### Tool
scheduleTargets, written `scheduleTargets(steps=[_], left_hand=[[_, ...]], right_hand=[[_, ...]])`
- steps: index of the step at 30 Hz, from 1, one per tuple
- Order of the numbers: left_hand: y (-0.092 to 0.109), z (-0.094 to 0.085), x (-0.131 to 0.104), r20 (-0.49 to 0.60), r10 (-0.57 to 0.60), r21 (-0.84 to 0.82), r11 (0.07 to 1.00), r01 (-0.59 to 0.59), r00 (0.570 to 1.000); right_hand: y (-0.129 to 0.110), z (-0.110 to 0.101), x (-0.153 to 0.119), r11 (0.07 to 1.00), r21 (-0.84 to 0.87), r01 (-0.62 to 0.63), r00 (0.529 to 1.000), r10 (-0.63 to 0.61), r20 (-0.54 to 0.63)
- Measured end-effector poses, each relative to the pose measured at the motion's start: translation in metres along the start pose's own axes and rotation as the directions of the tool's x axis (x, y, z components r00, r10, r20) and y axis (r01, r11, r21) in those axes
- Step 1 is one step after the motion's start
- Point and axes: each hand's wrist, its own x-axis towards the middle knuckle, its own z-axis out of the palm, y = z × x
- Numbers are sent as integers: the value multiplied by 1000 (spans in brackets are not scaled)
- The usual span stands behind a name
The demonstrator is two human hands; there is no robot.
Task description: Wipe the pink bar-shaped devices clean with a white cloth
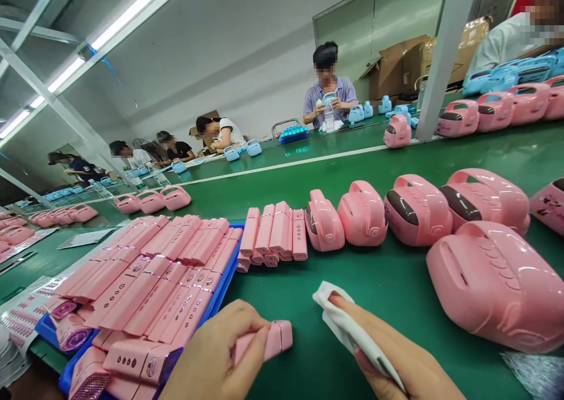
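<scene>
Bare green belt (317, 282) open between the hands and the row ahead, with passage toward the middle. Blocked on the left by a blue tray (224, 282) stacked with pink panels (167, 276), ahead by a small pile of pink panels (275, 232) and a row of pink housings (374, 212), on the right by a large pink housing (497, 282). Farther belt beyond the white stripe (282, 166) mostly clear.

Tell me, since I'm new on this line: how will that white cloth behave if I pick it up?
The white cloth is probably floppy: it drapes and folds over the right hand. It looks thin, so likely very light. It should neither roll nor tip; a push on the green belt would likely just bunch it.
</scene>
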Motion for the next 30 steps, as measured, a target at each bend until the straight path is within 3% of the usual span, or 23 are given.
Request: scheduleTargets(steps=[4, 7, 14, 19, 23, 27, 30], left_hand=[[19, 7, 22, 10, 28, 250, 968, -30, 1000], [28, 11, 36, 19, 30, 332, 943, -34, 999], [47, 17, 53, 22, 57, 306, 950, -61, 998], [26, 4, 66, 55, -23, 118, 993, 16, 998], [10, -2, 48, 12, -50, 68, 997, 49, 999], [3, 6, 3, -66, -88, -52, 995, 85, 994], [-11, 16, -26, -133, -183, -204, 967, 154, 974]], right_hand=[[8, 2, -2, 997, -13, 75, 997, -76, -17], [10, 3, -2, 993, -36, 108, 993, -110, -48], [3, 2, -2, 994, -78, 73, 997, -72, 17], [-3, 2, -3, 991, 90, -99, 995, 96, 36], [-6, 3, -3, 955, 212, -207, 978, 209, 14], [-9, 0, 0, 927, 298, -227, 972, 236, 6], [-15, -3, 1, 913, 342, -223, 970, 243, -16]])
